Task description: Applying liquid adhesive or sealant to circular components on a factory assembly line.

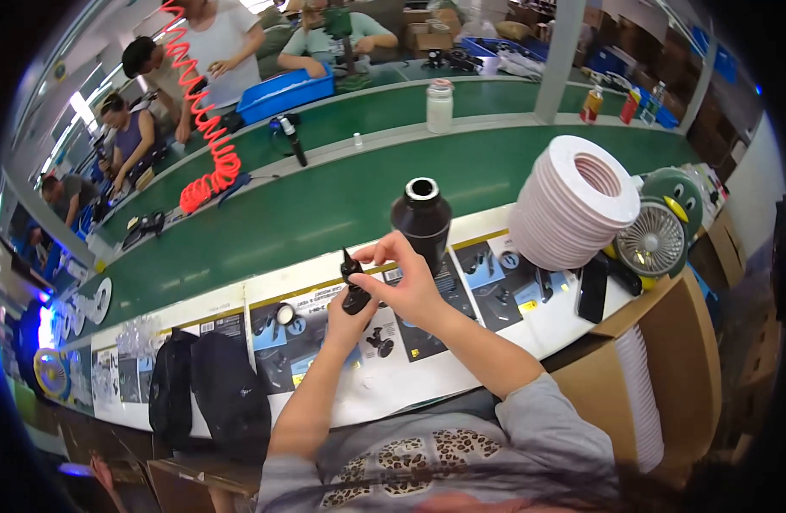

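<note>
Small black plastic part (354,286) pinched between both hands, raised just above the near edge of the surface.

Left hand (356,318) closed around the lower body for steadiness; right hand (407,280) closed on the top with fingertips, leaving the pointed tip free. Just beyond, upright black bottle-shaped piece (422,218) within easy reach; stack of white foam rings (573,203) leaning far right; white surface (427,368) papered with picture sheets.

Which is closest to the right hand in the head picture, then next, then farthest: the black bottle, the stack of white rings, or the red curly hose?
From the right hand:
1. Black bottle, just behind it.
2. Stack of white rings, to the right.
3. Red curly hose, far back left.
</note>
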Available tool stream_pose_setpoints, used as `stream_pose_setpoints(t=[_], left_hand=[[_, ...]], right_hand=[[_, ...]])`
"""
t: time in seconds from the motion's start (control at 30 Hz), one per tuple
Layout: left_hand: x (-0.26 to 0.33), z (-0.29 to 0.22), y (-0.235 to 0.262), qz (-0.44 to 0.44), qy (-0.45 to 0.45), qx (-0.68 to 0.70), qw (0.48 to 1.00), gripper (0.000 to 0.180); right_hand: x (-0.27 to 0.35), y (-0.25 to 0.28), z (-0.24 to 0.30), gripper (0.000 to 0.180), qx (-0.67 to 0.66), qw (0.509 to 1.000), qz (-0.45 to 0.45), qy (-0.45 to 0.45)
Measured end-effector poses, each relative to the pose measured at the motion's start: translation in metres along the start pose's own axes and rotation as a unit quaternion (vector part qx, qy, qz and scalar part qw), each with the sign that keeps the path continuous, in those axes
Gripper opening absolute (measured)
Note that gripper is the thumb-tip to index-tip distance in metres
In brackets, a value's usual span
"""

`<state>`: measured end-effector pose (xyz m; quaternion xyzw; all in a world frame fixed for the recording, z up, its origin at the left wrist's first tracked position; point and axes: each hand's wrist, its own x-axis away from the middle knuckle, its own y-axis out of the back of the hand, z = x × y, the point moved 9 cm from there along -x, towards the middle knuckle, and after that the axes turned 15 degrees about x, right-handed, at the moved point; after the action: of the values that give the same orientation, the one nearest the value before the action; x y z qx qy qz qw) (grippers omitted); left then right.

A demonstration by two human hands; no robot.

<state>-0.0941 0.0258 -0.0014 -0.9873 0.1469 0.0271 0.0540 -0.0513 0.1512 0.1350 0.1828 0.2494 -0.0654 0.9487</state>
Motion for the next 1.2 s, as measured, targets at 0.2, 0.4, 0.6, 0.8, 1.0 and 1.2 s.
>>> stream_pose_setpoints(t=[0.2, 0.4, 0.6, 0.8, 1.0, 1.2], left_hand=[[0.0, -0.013, 0.004, 0.013, -0.022, 0.07, 0.997, 0.017], [-0.006, 0.006, 0.009, 0.017, -0.022, 0.032, 0.999, 0.018], [-0.002, -0.011, 0.005, 0.017, -0.025, 0.098, 0.995, 0.016], [0.001, -0.022, 0.004, 0.015, -0.034, 0.102, 0.994, 0.019], [0.004, -0.034, 0.006, 0.013, -0.076, 0.023, 0.997, 0.021], [0.002, -0.034, 0.002, 0.033, -0.048, 0.023, 0.998, 0.018]], right_hand=[[0.008, -0.026, -0.041, 0.032, -0.07, 0.997, -0.007, -0.04], [0.011, -0.035, -0.041, 0.031, -0.032, 0.999, 0.022, -0.034], [0.012, -0.035, -0.045, 0.03, -0.005, 0.998, 0.028, -0.056], [0.014, -0.036, -0.037, 0.032, 0.041, 0.999, 0.003, -0.005], [0.014, -0.035, -0.043, 0.037, 0.075, 0.997, -0.004, -0.011], [0.007, -0.045, -0.038, 0.039, -0.059, 0.992, 0.112, -0.007]])
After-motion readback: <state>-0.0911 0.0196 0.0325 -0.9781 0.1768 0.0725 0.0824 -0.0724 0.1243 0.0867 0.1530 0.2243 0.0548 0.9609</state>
